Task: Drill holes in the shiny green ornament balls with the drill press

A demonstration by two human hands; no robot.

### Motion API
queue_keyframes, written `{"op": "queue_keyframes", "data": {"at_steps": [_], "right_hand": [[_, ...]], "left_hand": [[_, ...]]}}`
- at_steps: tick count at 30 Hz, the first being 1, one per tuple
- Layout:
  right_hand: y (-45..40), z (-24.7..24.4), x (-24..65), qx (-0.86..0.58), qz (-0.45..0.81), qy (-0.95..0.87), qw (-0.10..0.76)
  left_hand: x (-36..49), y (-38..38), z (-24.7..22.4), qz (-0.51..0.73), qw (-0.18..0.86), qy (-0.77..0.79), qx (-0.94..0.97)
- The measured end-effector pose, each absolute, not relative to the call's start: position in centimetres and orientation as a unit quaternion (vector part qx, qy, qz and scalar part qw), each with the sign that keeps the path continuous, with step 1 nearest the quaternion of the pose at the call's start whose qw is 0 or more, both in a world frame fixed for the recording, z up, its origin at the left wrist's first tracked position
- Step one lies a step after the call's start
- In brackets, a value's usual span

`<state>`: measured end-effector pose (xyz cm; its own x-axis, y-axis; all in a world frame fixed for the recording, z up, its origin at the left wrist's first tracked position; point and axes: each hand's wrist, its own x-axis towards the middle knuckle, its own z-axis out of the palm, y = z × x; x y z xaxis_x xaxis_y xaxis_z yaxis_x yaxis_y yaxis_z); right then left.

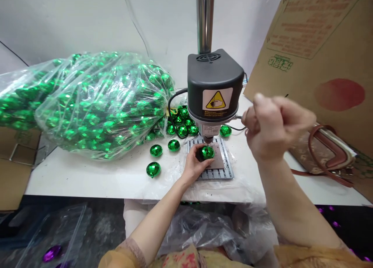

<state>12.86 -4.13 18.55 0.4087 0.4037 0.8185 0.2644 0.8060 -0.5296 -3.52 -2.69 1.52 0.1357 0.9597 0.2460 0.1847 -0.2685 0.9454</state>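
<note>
My left hand (194, 163) grips a shiny green faceted ball (208, 153) between thumb and fingers. It holds the ball on the slotted metal base (227, 174), directly beneath the chuck of a small black bench drill (215, 85). The drill bit meets the top of the ball; whether it has gone in I cannot tell. My right hand (271, 124), raised at the drill's right side and slightly blurred, is closed around the end of the feed lever (239, 117), mostly hidden by the fingers.
A large clear bag of green balls (101, 105) fills the table's left side. Loose green balls (153, 169) lie left of the drill and behind it. At right are a cardboard box (314, 66) and a brown handbag (329, 155). A steel column (205, 23) rises behind.
</note>
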Motion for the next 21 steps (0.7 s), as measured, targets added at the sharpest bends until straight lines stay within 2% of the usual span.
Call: {"op": "queue_keyframes", "data": {"at_steps": [5, 11, 13, 15, 18, 21], "right_hand": [[-2.5, 22.5, 12.9, -0.307, 0.179, -0.505, 0.786], [-2.2, 22.0, 12.7, -0.292, 0.139, -0.504, 0.801], [-2.3, 21.9, 12.6, -0.291, 0.130, -0.506, 0.802], [-2.4, 21.9, 12.5, -0.294, 0.128, -0.506, 0.801], [-2.3, 22.0, 12.5, -0.294, 0.123, -0.502, 0.804], [-2.1, 22.0, 12.6, -0.290, 0.131, -0.495, 0.809]], "left_hand": [[-4.3, -7.5, 2.5, 0.489, 0.256, 0.524, 0.649], [-6.9, -15.9, -0.9, 0.298, 0.125, 0.289, 0.901], [-7.9, -16.4, -1.8, 0.287, 0.100, 0.250, 0.919], [-8.9, -14.9, -1.5, 0.341, 0.096, 0.279, 0.892], [-10.5, -9.4, 1.0, 0.415, 0.046, 0.456, 0.786], [-12.1, -2.7, 3.4, 0.339, 0.010, 0.546, 0.766]]}}
